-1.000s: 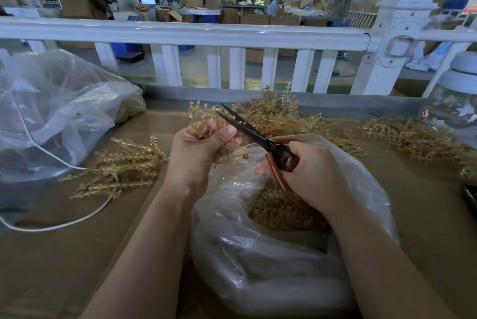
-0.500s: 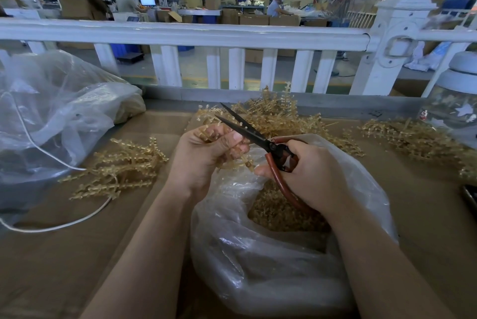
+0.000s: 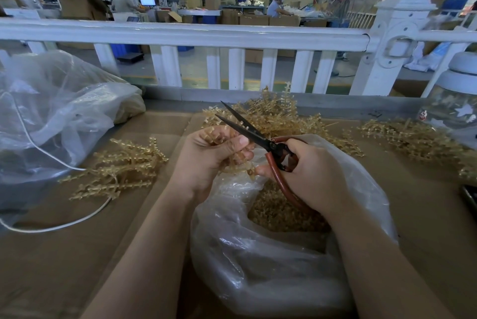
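Left hand [image 3: 206, 161]: your fingers curled round a gold sprig [image 3: 214, 135], held over the clear bag's [image 3: 258, 274] mouth so snipped bits would drop in.
Scissors [image 3: 249, 131]: blades parted at the sprig, above the bag's far rim.
Right hand [image 3: 312, 176]: your fingers wrapped the red handles over the bag.

Left hand [image 3: 209, 156] is gripping a gold plastic sprig [image 3: 232, 161]; right hand [image 3: 309, 174] is holding red-handled scissors [image 3: 260, 139], blades parted, above the clear bag [image 3: 258, 267] at the worktop's [image 3: 64, 267] near edge.

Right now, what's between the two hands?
Some golden plastic twigs, gripped by the left hand, beside the scissors in the right hand. Head view shows it.
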Tool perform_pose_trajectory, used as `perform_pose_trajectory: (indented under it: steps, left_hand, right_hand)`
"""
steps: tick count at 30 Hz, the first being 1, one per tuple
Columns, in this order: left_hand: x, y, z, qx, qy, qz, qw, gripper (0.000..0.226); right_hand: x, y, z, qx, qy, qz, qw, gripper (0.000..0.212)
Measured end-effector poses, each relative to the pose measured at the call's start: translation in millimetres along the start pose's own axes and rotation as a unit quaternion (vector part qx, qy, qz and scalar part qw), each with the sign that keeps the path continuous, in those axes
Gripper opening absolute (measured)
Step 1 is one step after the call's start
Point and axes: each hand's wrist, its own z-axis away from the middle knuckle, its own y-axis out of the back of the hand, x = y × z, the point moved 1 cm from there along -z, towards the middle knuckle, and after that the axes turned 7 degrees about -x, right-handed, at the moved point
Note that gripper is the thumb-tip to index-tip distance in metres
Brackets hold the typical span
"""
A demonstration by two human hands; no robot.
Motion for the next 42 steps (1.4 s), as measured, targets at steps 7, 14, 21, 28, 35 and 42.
perform_pose_trajectory:
  steps: [7,14,21,28,35,42]
  left_hand:
    - [0,1,-1,-0.019,0.01,0.011,1.0,0.021]
    - [-3,3,-3,0.033,-0.013,-0.011,0.999,0.033]
    - [-8,0,-6,0.057,-0.039,-0.018,0.997,0.003]
    - [-10,0,-6,0.06,-0.058,-0.053,0.995,0.012]
    - [-12,-5,-5,0.023,-0.061,-0.078,0.995,0.01]
    - [-13,-6,-6,0.014,-0.065,-0.052,0.996,0.021]
  right_hand:
    - [2,2,0,-0.008,-0.011,-0.009,1.0,0.068]
    - [1,1,0,-0.023,-0.017,-0.019,0.999,0.075]
    - [4,0,0,-0.023,-0.03,-0.005,0.999,0.054]
    - [1,1,-1,-0.015,-0.025,-0.002,1.0,0.054]
    - [1,4,0,-0.004,-0.017,0.016,1.0,0.065]
    - [3,2,0,-0.013,-0.019,-0.001,1.0,0.066]
